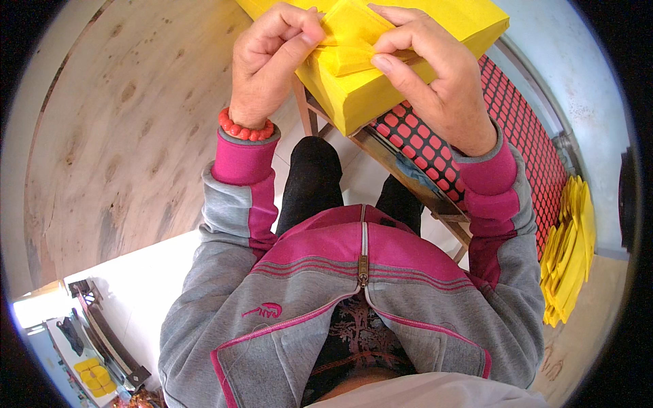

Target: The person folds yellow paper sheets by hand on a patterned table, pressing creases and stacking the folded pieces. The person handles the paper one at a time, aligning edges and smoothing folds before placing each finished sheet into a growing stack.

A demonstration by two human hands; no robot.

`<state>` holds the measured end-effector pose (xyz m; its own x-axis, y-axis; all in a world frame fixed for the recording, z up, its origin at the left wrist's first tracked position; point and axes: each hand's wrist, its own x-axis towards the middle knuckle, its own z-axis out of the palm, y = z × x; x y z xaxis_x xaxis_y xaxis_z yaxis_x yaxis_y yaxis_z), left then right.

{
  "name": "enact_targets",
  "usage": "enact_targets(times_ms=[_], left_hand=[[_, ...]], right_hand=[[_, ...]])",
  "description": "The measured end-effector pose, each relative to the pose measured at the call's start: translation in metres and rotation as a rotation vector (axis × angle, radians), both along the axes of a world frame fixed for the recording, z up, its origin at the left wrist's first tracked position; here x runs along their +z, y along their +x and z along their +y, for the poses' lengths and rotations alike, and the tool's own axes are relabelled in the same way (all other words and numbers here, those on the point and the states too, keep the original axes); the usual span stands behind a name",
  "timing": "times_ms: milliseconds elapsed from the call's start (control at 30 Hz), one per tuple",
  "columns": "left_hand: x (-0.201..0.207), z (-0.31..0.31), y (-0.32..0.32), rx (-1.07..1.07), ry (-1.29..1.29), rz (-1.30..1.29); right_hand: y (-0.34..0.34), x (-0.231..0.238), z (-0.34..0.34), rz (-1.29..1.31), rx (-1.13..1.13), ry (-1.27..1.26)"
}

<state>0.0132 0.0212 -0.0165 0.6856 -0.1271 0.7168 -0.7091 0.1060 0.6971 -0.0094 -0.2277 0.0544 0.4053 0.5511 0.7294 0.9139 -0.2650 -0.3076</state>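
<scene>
Both hands were up at the top of the head view, working one thin yellow sheet [348, 42] that lay on top of a thick stack of yellow paper [381, 81]. The left hand [269, 64] was closed into a loose fist, its thumb and forefinger pinched on the sheet's left part, and a red bead bracelet [246, 129] circled its wrist just above a pink cuff. The right hand [435, 81] was curled over the sheet's right part, its thumb pressed along a fold and its fingertips [381, 12] bent down onto the paper, so that both hands had hold of the same sheet and neither was spread open. The sheet was creased and partly folded between them, raised a little off the stack rather than lying flat. The stack sat at the near corner of a small wooden desk [408, 173], its front corner overhanging the desk's near edge toward the person. To the right of the stack, a red mesh surface [524, 129] with dark openings ran along the desk's right side, under the right forearm. Well apart from it, farther right, a pile of folded yellow pieces [571, 251] lay on the floor. The person wore a grey and pink zip jacket [326, 285] and dark trousers, the knees reaching below the desk's near edge. A large round wooden surface [115, 136] filled the left.
</scene>
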Motion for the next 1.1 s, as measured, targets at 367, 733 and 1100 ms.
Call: enact_targets(times_ms=[367,733,1100], left_hand=[[0.0,0.0,-0.002,0.021,0.141,-0.059],[0.001,-0.009,-0.004,0.015,-0.004,0.025],[-0.003,-0.007,-0.002,0.046,-0.033,0.005]], right_hand=[[0.0,-0.006,0.001,0.034,-0.002,0.077],[0.0,0.0,-0.003,0.005,0.018,0.05],[0.0,0.002,-0.001,-0.052,0.035,-0.006]])
